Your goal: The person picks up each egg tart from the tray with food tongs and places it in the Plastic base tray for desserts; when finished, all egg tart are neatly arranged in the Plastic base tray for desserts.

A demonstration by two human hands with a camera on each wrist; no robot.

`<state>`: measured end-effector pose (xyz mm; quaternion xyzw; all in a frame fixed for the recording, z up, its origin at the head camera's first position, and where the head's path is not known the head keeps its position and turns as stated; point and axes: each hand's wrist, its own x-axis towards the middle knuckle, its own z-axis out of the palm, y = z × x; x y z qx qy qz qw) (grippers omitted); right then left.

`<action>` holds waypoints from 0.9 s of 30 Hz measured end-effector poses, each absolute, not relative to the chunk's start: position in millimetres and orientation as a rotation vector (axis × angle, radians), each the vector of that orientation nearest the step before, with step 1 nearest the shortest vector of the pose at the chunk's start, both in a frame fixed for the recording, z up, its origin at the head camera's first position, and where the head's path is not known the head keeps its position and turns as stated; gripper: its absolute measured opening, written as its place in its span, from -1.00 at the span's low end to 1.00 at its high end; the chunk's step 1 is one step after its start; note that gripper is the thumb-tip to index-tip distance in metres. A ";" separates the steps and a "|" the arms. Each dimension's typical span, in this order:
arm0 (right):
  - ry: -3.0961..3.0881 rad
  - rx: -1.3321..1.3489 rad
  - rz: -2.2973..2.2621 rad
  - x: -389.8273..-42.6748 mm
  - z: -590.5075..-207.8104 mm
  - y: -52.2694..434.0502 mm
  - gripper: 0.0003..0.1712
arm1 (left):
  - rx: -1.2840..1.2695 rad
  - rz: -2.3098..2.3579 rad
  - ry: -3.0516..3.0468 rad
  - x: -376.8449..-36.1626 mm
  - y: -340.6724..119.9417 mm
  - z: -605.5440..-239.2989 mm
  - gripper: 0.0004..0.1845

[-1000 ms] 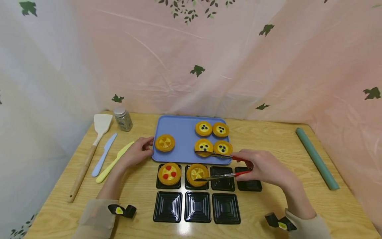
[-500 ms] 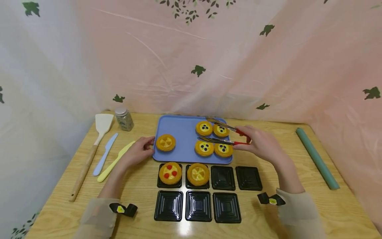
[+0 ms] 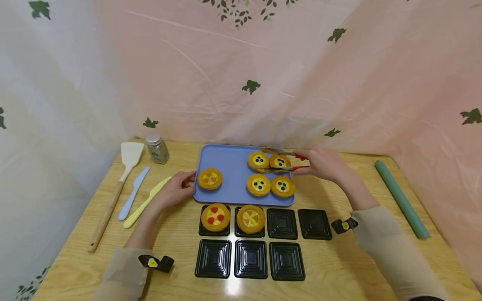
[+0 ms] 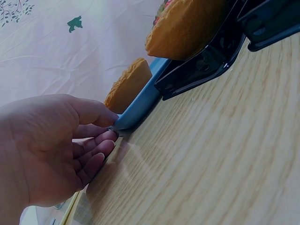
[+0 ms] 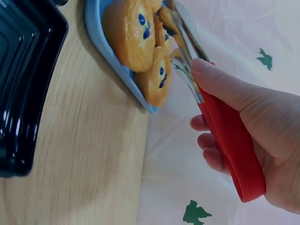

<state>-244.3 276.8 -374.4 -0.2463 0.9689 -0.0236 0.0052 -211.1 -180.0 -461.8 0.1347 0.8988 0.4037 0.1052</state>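
My left hand (image 3: 174, 190) pinches the left edge of a blue tray (image 3: 232, 159); in the left wrist view its thumb lies at the tray rim (image 4: 133, 112). My right hand (image 3: 324, 162) grips red-handled metal tongs (image 5: 232, 143). The spread arms of the tongs lie either side of the two back blueberry tarts: the left one (image 3: 257, 159) and the right one (image 3: 280, 160). Whether the arms touch them is unclear. Two more blueberry tarts, a left one (image 3: 258, 184) and a right one (image 3: 283, 186), sit in front. A plain-topped fruit tart (image 3: 210, 179) sits at the tray's left.
Black square trays stand in two rows in front; one bears a strawberry tart (image 3: 215, 216), another a fruit tart (image 3: 250, 218). At left lie a spatula (image 3: 113, 196), a blue knife (image 3: 133, 193), a yellow knife (image 3: 144, 205) and a jar (image 3: 157, 148). A green rolling pin (image 3: 402, 200) lies right.
My right hand has carried the tongs from over the front tarts and black trays back to the rear tarts, lowering them around these. My left hand has stayed at the tray edge.
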 end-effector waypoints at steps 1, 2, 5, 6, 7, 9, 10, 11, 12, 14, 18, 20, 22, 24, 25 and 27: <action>3.031 -0.776 -0.058 -246.0 -374.2 276.1 -0.17 | 0.400 1.186 2.651 -211.1 -180.2 -461.5 -0.31; 3.029 -0.777 -0.049 -247.3 -374.1 275.5 -0.16 | 0.396 1.185 2.652 -211.3 -180.4 -461.8 -0.31; 3.030 -0.793 -0.013 -250.9 -374.0 273.6 -0.15 | 0.401 1.176 2.652 -211.6 -181.1 -462.3 -0.31; 3.032 -0.801 -0.008 -252.1 -373.9 272.9 -0.15 | 0.398 1.176 2.653 -211.6 -181.1 -462.3 -0.31; 3.031 -0.808 -0.002 -253.5 -373.9 272.3 -0.14 | 0.396 1.177 2.652 -211.6 -181.3 -462.3 -0.31; 3.030 -0.811 0.007 -255.3 -373.6 271.4 -0.13 | 0.397 1.179 2.650 -211.5 -181.4 -461.8 -0.31; 3.028 -0.811 0.006 -256.1 -373.2 270.9 -0.13 | 0.387 1.183 2.649 -211.7 -181.3 -461.8 -0.31; 3.024 -0.811 0.005 -256.8 -372.9 270.5 -0.13 | 0.388 1.184 2.648 -211.7 -181.2 -461.6 -0.31; 3.020 -0.804 0.000 -257.3 -372.5 270.1 -0.13 | 0.388 1.188 2.647 -211.9 -180.9 -461.3 -0.31; 3.009 -0.787 0.005 -258.2 -372.0 269.6 -0.13 | 0.394 1.189 2.646 -212.3 -180.7 -461.2 -0.31; 2.987 -0.772 0.017 -260.6 -372.4 269.0 -0.17 | 0.404 1.189 2.644 -212.8 -180.3 -460.9 -0.31; 2.981 -0.771 0.025 -262.0 -373.1 268.6 -0.18 | 0.407 1.187 2.646 -212.8 -180.2 -460.8 -0.31; 2.979 -0.768 0.025 -262.7 -373.1 267.8 -0.18 | 0.406 1.189 2.646 -212.4 -180.1 -460.8 -0.31; 2.980 -0.770 0.026 -263.6 -372.8 267.0 -0.19 | 0.401 1.197 2.645 -212.0 -180.0 -461.2 -0.30; 2.980 -0.770 0.027 -263.9 -372.5 266.7 -0.19 | 0.399 1.203 2.644 -211.8 -179.8 -461.5 -0.30; 2.982 -0.772 0.032 -264.4 -372.2 266.6 -0.19 | 0.398 1.214 2.639 -211.5 -179.5 -462.4 -0.30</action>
